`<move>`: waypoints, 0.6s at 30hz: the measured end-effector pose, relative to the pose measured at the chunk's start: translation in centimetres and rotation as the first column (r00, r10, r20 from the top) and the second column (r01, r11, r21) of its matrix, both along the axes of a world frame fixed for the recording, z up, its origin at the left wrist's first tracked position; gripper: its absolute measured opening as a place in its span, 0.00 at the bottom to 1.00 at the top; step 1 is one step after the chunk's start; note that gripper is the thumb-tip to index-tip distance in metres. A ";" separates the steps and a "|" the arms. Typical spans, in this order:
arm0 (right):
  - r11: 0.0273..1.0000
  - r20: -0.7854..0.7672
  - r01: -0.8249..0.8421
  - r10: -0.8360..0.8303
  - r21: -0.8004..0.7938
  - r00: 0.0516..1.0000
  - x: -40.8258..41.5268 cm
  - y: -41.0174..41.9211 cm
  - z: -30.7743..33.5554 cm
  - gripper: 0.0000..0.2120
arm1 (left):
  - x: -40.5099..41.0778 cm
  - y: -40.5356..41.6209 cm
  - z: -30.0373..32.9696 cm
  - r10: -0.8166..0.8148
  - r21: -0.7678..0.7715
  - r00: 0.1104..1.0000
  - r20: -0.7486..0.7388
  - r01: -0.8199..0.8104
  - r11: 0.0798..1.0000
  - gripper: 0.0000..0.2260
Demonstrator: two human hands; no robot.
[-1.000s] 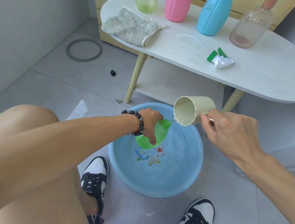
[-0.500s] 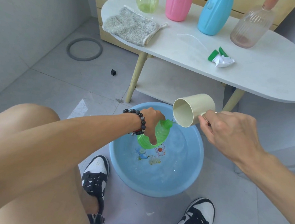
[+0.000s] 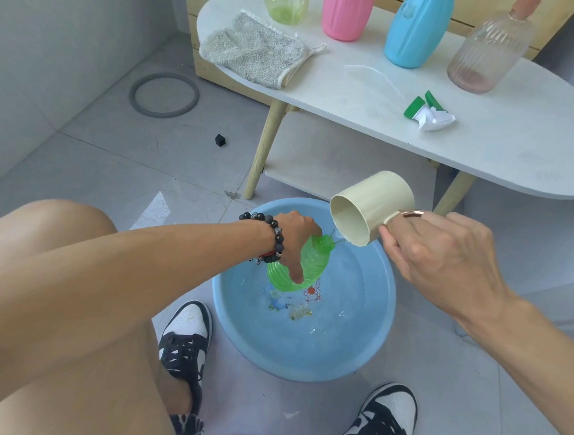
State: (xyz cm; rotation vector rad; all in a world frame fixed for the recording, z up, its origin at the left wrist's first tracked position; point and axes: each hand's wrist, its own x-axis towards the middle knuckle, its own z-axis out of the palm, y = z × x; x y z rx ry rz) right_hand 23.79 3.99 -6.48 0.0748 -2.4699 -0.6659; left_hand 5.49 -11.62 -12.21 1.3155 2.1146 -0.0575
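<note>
- Head view: a ribbed green bottle (image 3: 309, 267) is gripped round its body by the left hand (image 3: 295, 243), the fingers curled about it. It is held tilted over the blue basin (image 3: 387, 294), with its neck toward a cream cup (image 3: 372, 207).
- The cup is held at its handle by the right hand (image 3: 447, 260), the fingers closed on it. It is tipped so that its lip is just above the bottle's mouth.
- Cartoon figures are printed on the basin's floor, under water; any lettering there is too small to be read.
- The basin is set on grey floor tiles (image 3: 95, 154), near a white oval table (image 3: 524, 150) on wooden legs.
- A grey cloth (image 3: 250, 51), a green-and-white spray head (image 3: 431, 113) and four bottles are seen on the table.
- A grey ring (image 3: 164, 95) lies on the tiles near the wall.
</note>
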 end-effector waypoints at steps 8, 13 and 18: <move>0.995 0.016 -0.031 0.030 0.097 0.999 -0.1 -0.6 0.3 0.18 | 0.1 -0.1 0.1 0.042 0.021 0.999 0.030 -0.042 0.999 0.46; 0.997 0.045 -0.031 0.028 0.074 0.999 -0.1 -1.1 0.7 0.17 | 0.1 -0.2 0.0 0.054 0.033 0.997 0.049 -0.056 0.998 0.48; 0.999 0.014 0.000 0.001 -0.050 1.000 -0.1 -0.9 0.5 0.17 | -0.1 -0.4 -0.4 0.065 0.065 0.996 0.062 -0.069 0.995 0.49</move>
